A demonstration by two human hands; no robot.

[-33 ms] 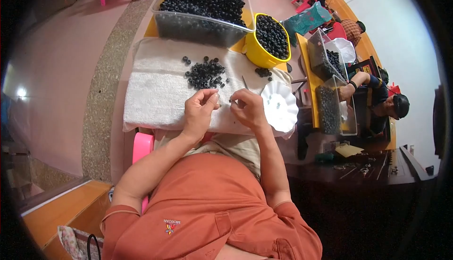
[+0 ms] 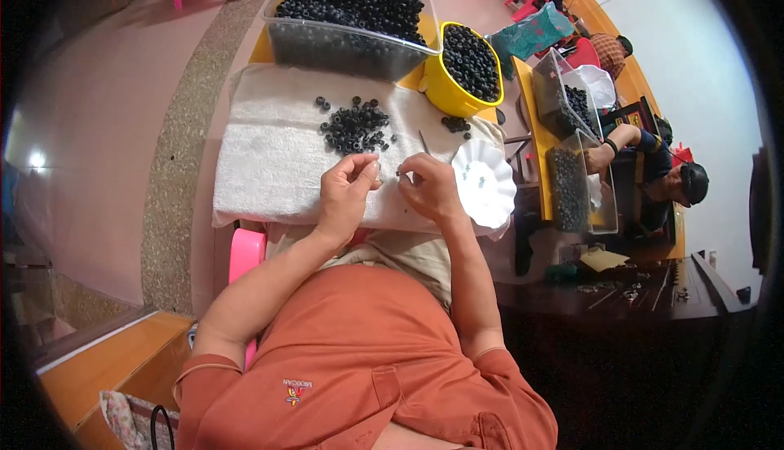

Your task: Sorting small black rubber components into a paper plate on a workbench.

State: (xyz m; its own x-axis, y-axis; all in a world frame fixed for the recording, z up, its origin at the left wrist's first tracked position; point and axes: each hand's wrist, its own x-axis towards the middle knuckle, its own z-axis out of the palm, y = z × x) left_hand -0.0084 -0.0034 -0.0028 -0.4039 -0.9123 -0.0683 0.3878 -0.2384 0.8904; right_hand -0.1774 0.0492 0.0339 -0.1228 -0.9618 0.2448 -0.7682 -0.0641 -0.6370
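Both hands meet over the white towel point(image 2: 269, 156). The left hand point(image 2: 347, 189) and right hand point(image 2: 429, 189) have fingers pressed together, pinching something tiny, near the black beads point(image 2: 355, 127).

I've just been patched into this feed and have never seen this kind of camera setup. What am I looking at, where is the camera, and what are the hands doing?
There is no machine here: a person works with two bare hands. The camera sits on that person's head and looks down through a fisheye lens, so straight edges bend near the rim. The orange shirt at the bottom is the wearer's own. The left hand and right hand meet over a white towel, each pinching something too small to make out. Just beyond them lies a loose pile of small black rings. Further back stand a clear bin and a yellow bowl, both full of the same rings. A white scalloped dish sits by the right hand. Another person works at the next table on the right.
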